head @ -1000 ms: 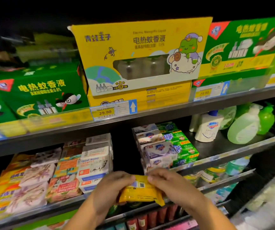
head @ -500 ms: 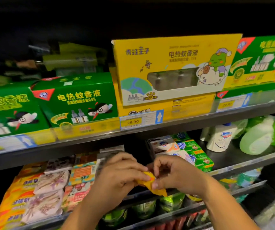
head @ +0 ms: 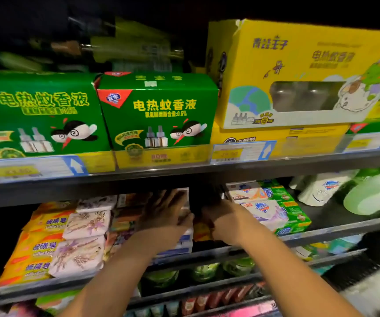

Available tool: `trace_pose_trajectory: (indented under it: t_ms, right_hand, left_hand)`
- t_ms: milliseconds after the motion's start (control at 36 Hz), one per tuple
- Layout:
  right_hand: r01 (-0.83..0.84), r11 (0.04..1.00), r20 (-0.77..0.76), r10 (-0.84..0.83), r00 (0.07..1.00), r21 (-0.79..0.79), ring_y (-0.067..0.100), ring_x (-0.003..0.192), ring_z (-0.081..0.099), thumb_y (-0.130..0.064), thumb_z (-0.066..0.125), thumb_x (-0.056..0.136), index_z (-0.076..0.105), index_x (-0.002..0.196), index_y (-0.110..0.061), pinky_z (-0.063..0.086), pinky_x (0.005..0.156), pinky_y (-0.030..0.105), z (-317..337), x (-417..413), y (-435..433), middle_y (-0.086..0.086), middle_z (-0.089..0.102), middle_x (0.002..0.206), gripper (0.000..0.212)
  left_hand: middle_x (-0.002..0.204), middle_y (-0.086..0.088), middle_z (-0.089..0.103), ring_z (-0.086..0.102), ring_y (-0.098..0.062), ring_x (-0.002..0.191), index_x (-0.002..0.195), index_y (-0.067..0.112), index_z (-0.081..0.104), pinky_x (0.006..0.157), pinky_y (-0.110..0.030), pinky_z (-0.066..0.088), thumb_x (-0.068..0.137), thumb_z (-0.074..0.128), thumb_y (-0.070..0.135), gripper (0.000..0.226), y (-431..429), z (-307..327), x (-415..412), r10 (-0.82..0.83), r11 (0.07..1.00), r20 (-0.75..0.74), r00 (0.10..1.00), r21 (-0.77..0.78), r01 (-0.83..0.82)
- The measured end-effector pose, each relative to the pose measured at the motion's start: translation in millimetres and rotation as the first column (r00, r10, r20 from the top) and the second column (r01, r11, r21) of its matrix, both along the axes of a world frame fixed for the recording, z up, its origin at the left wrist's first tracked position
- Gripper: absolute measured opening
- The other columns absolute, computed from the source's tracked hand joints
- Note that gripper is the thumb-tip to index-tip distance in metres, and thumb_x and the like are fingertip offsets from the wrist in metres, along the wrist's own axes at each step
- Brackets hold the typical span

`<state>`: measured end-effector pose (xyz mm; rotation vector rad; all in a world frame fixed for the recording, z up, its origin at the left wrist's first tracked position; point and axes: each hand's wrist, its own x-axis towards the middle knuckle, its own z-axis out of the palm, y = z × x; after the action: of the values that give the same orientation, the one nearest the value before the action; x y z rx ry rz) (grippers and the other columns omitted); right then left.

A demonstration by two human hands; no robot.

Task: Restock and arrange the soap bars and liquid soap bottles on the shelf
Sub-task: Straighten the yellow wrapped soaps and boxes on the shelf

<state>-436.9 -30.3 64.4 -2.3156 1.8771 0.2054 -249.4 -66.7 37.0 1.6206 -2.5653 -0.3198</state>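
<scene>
My right hand is curling around the yellow soap packet, pinching it at its near end. My left hand is lying with fingers fairly straight against the stack of white soap boxes, steadying it rather than holding anything. The packet is sitting low in the dark gap between that white stack and the white-and-lilac soap boxes to the right, just above the shelf rail. I am judging it as light and firm inside, with a slick, crinkly film wrapper that could slide. So I am taking it by the narrow sides of the bar itself, not by the loose sealed end. Only a sliver is showing. It seems to be standing on edge with its flat faces toward the stacks on either side, and I am guessing its long axis is running back into the shelf, though most of it is hidden. Farther right, green soap boxes are sitting beside a white liquid soap bottle and a green bottle. To the left, flowered packs are lying on yellow ones.
</scene>
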Motion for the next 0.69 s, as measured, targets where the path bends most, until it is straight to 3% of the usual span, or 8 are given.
trace_pose_trajectory:
  t_ms: [83, 167, 250, 361, 444, 556, 639, 694]
  right_hand:
    - [0.099, 0.991, 0.011, -0.1, 0.995, 0.089, 0.033, 0.1, 0.062, -0.018, 0.053, 0.088, 0.059, 0.113, -0.03, 0.04, 0.068, 0.03, -9, 3, -3, 0.009, 0.062, 0.116, 0.029]
    - [0.067, 0.982, 0.008, -0.069, 0.998, 0.175, 0.031, 0.102, 0.061, -0.012, 0.057, 0.089, 0.067, 0.114, -0.018, 0.035, 0.068, 0.027, -8, 1, -3, 0.011, 0.064, 0.115, 0.027]
    - [0.034, 0.976, 0.081, -0.053, 0.995, 0.214, 0.027, 0.101, 0.063, -0.012, 0.059, 0.086, 0.072, 0.113, -0.025, 0.04, 0.067, 0.025, -6, -2, -9, 0.006, 0.068, 0.114, 0.033]
    - [0.079, 0.983, 0.081, -0.093, 0.992, 0.166, 0.031, 0.093, 0.063, -0.006, 0.052, 0.085, 0.066, 0.114, -0.029, 0.048, 0.067, 0.035, -6, 0, -14, 0.008, 0.066, 0.105, 0.039]
    - [0.027, 0.972, 0.018, -0.032, 0.999, 0.233, 0.029, 0.101, 0.061, -0.005, 0.049, 0.091, 0.067, 0.122, -0.022, 0.048, 0.077, 0.033, -12, 2, -13, 0.006, 0.064, 0.123, 0.04]
    - [-0.002, 0.961, 0.033, -0.007, 0.999, 0.277, 0.026, 0.125, 0.055, 0.0, 0.046, 0.094, 0.06, 0.135, -0.024, 0.046, 0.098, 0.027, -12, 3, -15, 0.006, 0.053, 0.144, 0.05]
    - [-0.004, 0.963, 0.057, -0.012, 0.998, 0.271, 0.022, 0.118, 0.052, 0.001, 0.042, 0.098, 0.053, 0.14, -0.015, 0.039, 0.094, 0.026, -10, 3, -7, 0.002, 0.057, 0.125, 0.046]
    - [0.004, 0.974, 0.072, -0.021, 0.997, 0.228, 0.019, 0.106, 0.051, -0.002, 0.045, 0.097, 0.053, 0.138, -0.022, 0.037, 0.083, 0.024, -14, 0, -1, -0.001, 0.057, 0.118, 0.047]
  left_hand:
    - [0.166, 0.012, -0.006, -0.008, -0.016, 0.153, 0.159, 0.035, 0.005, 0.123, -0.039, -0.004, 0.099, 0.017, 0.062, 0.067, 2, 1, -2, 0.016, 1.0, 0.017, 1.0, -0.004, -0.015]
    - [0.167, 0.012, -0.005, -0.009, -0.013, 0.153, 0.159, 0.035, 0.006, 0.122, -0.036, -0.004, 0.101, 0.026, 0.059, 0.066, 1, -2, -1, 0.015, 1.0, 0.005, 1.0, -0.015, -0.015]
    - [0.167, 0.013, 0.001, -0.002, -0.013, 0.153, 0.158, 0.036, 0.01, 0.124, -0.038, -0.001, 0.099, 0.028, 0.06, 0.066, -1, -9, -1, 0.021, 0.998, 0.005, 1.0, -0.059, -0.021]
    - [0.165, 0.013, 0.011, 0.007, -0.016, 0.152, 0.156, 0.035, 0.015, 0.123, -0.04, 0.009, 0.094, 0.02, 0.063, 0.068, -2, -10, 1, 0.006, 0.993, 0.007, 1.0, -0.116, -0.005]
    - [0.163, 0.011, 0.019, 0.013, -0.018, 0.151, 0.154, 0.033, 0.025, 0.122, -0.04, 0.015, 0.083, 0.007, 0.067, 0.081, 3, -8, 2, -0.001, 0.99, -0.041, 0.999, -0.138, -0.005]
    - [0.165, 0.012, 0.012, 0.007, -0.016, 0.152, 0.156, 0.033, 0.022, 0.123, -0.036, 0.008, 0.09, 0.015, 0.062, 0.073, 5, -4, 4, -0.012, 0.993, -0.048, 0.999, -0.116, 0.006]
    - [0.165, 0.011, 0.014, 0.009, -0.016, 0.152, 0.156, 0.032, 0.023, 0.121, -0.032, 0.009, 0.088, 0.016, 0.063, 0.075, 5, 0, 3, -0.027, 0.994, -0.052, 0.998, -0.11, 0.021]
    - [0.165, 0.011, 0.013, 0.007, -0.015, 0.152, 0.156, 0.032, 0.021, 0.121, -0.03, 0.006, 0.095, 0.024, 0.061, 0.068, 4, 0, 3, -0.035, 0.993, -0.044, 0.998, -0.118, 0.03]
